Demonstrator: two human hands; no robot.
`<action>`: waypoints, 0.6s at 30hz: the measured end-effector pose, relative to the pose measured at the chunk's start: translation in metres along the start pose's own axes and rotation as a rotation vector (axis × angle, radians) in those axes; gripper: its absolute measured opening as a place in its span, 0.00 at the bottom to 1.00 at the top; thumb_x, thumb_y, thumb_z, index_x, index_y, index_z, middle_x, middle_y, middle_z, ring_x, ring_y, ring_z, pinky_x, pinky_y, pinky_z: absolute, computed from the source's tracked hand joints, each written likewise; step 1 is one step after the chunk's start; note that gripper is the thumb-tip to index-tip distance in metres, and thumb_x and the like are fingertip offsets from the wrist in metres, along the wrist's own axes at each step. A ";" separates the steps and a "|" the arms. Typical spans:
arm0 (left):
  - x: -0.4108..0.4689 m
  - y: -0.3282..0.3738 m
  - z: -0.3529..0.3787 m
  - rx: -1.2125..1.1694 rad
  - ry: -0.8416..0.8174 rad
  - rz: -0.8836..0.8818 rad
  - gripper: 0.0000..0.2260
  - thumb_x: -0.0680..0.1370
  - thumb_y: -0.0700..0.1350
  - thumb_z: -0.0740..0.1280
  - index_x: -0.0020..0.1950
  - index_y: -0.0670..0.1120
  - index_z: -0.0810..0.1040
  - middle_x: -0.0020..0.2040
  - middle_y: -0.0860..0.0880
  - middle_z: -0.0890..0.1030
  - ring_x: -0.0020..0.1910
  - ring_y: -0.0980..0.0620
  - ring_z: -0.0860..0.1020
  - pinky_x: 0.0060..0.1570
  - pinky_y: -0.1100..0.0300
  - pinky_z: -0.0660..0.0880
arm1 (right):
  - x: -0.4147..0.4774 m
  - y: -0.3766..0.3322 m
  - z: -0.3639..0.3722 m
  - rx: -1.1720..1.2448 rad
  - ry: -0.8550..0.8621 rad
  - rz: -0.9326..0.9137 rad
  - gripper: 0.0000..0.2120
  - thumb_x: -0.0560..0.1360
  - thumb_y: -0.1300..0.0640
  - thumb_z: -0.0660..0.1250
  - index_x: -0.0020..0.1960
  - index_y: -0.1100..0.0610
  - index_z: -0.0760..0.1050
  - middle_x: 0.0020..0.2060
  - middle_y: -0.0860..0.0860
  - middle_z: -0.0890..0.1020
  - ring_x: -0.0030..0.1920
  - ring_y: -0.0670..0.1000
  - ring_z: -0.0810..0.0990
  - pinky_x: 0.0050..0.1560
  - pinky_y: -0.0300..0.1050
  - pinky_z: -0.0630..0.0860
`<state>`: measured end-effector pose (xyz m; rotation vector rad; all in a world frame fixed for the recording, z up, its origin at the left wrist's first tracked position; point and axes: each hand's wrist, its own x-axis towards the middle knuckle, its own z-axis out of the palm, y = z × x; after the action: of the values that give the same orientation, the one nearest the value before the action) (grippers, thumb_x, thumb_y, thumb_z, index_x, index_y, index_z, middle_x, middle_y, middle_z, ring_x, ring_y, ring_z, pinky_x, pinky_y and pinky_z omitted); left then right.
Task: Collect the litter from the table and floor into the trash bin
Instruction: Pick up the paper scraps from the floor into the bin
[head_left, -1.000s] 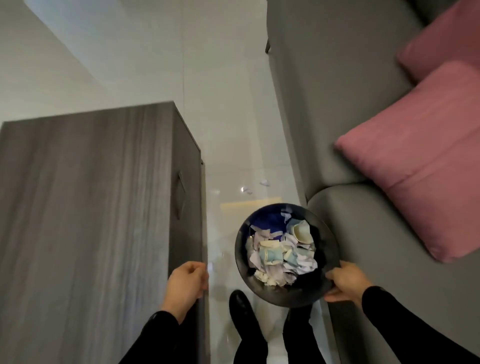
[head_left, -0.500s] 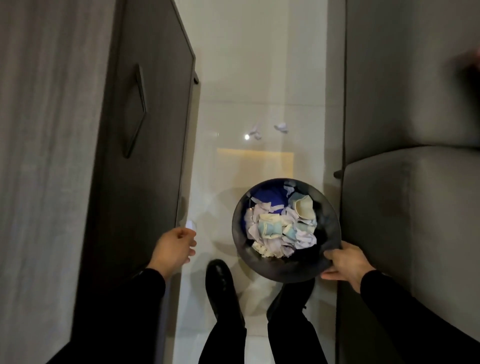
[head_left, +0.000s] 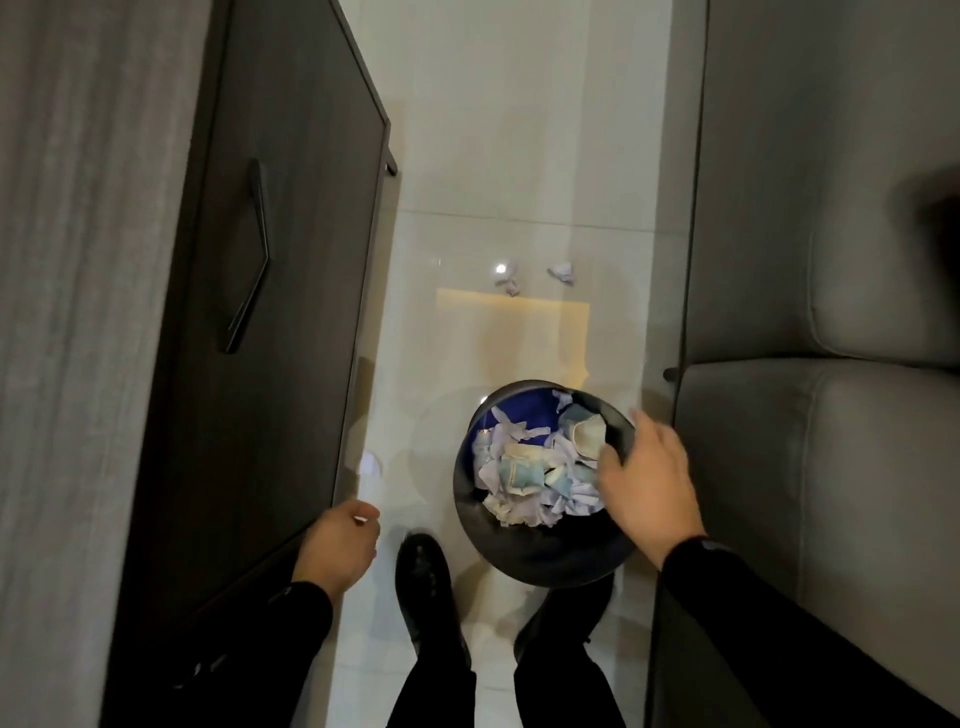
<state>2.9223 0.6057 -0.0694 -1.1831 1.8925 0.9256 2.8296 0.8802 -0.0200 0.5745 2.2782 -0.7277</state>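
Observation:
A round black trash bin holds several crumpled papers and stands low between my feet and the sofa. My right hand lies over its right rim, thumb inside and fingers spread down the outside, gripping it. My left hand hangs by the cabinet's corner with fingers curled and nothing visible in it. Two crumpled white paper balls lie on the glossy floor further ahead. A blurred white scrap lies on the floor beside the cabinet's base, just ahead of my left hand.
A tall dark wood cabinet with a slanted handle walls off the left. A grey sofa fills the right. Between them runs a narrow strip of pale tiled floor. My black shoes stand just behind the bin.
The bin has dropped lower toward the floor. My right hand slid from the near right rim up over the right rim. The view tipped further down; my left hand stayed by the cabinet.

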 end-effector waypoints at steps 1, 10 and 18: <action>0.001 -0.003 0.002 0.003 0.007 -0.017 0.07 0.76 0.36 0.61 0.49 0.39 0.78 0.47 0.36 0.81 0.47 0.35 0.80 0.51 0.44 0.77 | 0.005 -0.019 -0.007 0.011 0.003 -0.123 0.23 0.77 0.55 0.59 0.72 0.55 0.62 0.68 0.56 0.69 0.68 0.54 0.67 0.67 0.48 0.65; 0.083 -0.006 0.037 0.132 -0.041 -0.037 0.20 0.76 0.37 0.61 0.69 0.43 0.69 0.62 0.37 0.77 0.58 0.37 0.77 0.57 0.47 0.76 | 0.124 -0.082 0.014 -0.076 -0.055 -0.380 0.16 0.78 0.60 0.56 0.62 0.53 0.74 0.57 0.54 0.81 0.55 0.53 0.78 0.52 0.39 0.68; 0.198 -0.016 0.073 0.067 0.057 -0.088 0.32 0.73 0.37 0.69 0.74 0.40 0.58 0.71 0.37 0.68 0.68 0.37 0.68 0.66 0.50 0.63 | 0.242 -0.065 0.047 -0.265 -0.191 -0.380 0.23 0.75 0.63 0.59 0.68 0.49 0.69 0.62 0.53 0.77 0.58 0.54 0.76 0.53 0.38 0.67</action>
<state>2.8854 0.5801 -0.2763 -1.2541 1.8851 0.7832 2.6496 0.8499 -0.1981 -0.0540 2.2748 -0.6107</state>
